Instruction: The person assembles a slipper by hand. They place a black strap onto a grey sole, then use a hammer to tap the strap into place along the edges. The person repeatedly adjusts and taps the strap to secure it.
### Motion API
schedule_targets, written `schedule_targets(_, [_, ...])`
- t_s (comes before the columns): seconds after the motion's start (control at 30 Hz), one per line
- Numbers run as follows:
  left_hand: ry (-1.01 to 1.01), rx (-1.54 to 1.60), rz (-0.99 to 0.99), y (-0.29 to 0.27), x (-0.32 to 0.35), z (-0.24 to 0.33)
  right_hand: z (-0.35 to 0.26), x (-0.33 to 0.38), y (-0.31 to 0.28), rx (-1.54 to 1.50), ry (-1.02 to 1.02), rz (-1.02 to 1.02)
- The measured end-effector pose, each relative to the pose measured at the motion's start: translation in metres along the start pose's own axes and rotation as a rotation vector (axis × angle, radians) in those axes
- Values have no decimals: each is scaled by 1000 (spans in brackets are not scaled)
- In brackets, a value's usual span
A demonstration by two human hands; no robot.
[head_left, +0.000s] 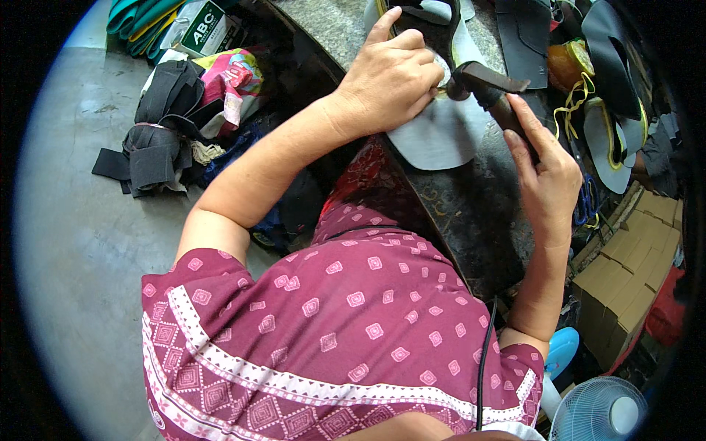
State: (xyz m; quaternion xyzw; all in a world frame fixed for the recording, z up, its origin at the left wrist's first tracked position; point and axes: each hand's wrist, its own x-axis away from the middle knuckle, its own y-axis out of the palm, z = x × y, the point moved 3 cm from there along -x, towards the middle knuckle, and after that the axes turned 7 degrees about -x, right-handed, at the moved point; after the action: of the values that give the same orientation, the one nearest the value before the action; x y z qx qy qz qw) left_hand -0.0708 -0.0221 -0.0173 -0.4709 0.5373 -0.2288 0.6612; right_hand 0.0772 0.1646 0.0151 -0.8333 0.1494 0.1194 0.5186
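Note:
My right hand (543,165) is closed round the handle of a hammer (489,76), its index finger stretched along the grip. The dark hammer head hangs just above the work, close to my left fingers. A grey and black shoe upper piece (441,136) with pale yellow edging lies on the dark worktable (474,220). Holding it down from the left is my left hand (393,77), its index finger reaching forward and the other fingers bent against the piece. My left thumb is hidden.
Black sheet pieces (523,44), more upper pieces (607,143), a yellow-brown container (570,65) and blue-handled scissors (587,202) lie right. Cardboard (625,272) and a fan (599,411) stand lower right. Dark fabric bundles (158,151) sit on the left floor.

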Motion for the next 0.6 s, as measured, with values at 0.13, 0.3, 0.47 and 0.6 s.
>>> schedule_targets(0.13, [-119, -103, 127, 4, 6, 6, 1, -1, 2, 81, 14, -7])
schedule_targets(0.3, [-111, 72, 103, 2, 18, -2, 10, -4, 2, -10, 31, -5])
schedule_targets(0.47, [-41, 101, 127, 3, 18, -2, 14, -16, -13, -356, 22, 121])
schedule_targets(0.6, [-35, 65, 141, 4, 17, -2, 4, -18, 3, -310, -2, 102])
